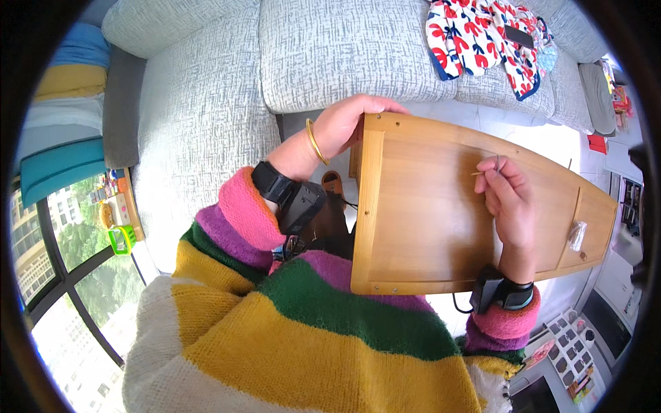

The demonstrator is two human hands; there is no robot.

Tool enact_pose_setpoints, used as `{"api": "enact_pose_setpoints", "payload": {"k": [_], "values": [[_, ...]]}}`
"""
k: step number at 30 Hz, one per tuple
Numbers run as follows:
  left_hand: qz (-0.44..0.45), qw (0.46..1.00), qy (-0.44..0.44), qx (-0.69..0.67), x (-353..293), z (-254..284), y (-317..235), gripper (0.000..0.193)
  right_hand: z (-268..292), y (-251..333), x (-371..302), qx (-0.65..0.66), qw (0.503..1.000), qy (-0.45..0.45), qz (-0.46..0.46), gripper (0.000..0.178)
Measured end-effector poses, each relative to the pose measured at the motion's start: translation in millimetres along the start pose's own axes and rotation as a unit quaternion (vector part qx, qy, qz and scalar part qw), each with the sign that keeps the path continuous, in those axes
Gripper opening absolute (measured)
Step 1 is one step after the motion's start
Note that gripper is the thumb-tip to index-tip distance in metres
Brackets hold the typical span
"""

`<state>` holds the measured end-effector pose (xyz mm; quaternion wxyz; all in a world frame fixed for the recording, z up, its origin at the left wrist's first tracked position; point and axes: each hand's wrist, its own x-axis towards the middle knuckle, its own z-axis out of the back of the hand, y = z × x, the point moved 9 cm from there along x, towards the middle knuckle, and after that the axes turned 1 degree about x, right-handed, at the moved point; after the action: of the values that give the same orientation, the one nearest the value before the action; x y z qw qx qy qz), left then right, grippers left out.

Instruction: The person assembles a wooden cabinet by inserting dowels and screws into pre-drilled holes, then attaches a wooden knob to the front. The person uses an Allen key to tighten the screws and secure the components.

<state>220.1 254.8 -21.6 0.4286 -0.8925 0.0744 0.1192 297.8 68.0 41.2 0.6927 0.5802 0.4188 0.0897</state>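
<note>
Beyond the left hand spreads the big sofa, softly padded, its pale grey fabric flecked with dashes. Now the wooden panel: it runs from the left hand away to the right and beneath the right hand, smooth and honey-brown, tapering, bordered by a raised frame dotted with small holes. Farther off, past the right hand, lies a rumpled cloth garment, white with red and navy shapes. The left hand wraps the panel's corner, some fingers hidden behind it. Over the panel's face, the right hand has its fingertips together, pinching! To its right rests a crinkled clear plastic packet. Smallest, at those fingertips: a thin pin-like piece, its exact shape unclear.
</note>
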Motion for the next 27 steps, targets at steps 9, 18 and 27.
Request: {"api": "enact_pose_setpoints", "payload": {"k": [9,18,27], "values": [[-0.075,0.980,0.000,0.182,-5,-4,-14,0.031,-7,1,-3,-0.006,1.000,0.021,-0.010,0.012],[-0.045,0.992,-0.027,0.116,-1,2,-11,0.023,-5,2,1,0.019,0.999,0.024,-0.010,0.012],[-0.015,0.988,-0.035,0.147,1,5,-14,0.024,-5,5,5,0.027,0.999,0.034,0.009,0.016]]}}
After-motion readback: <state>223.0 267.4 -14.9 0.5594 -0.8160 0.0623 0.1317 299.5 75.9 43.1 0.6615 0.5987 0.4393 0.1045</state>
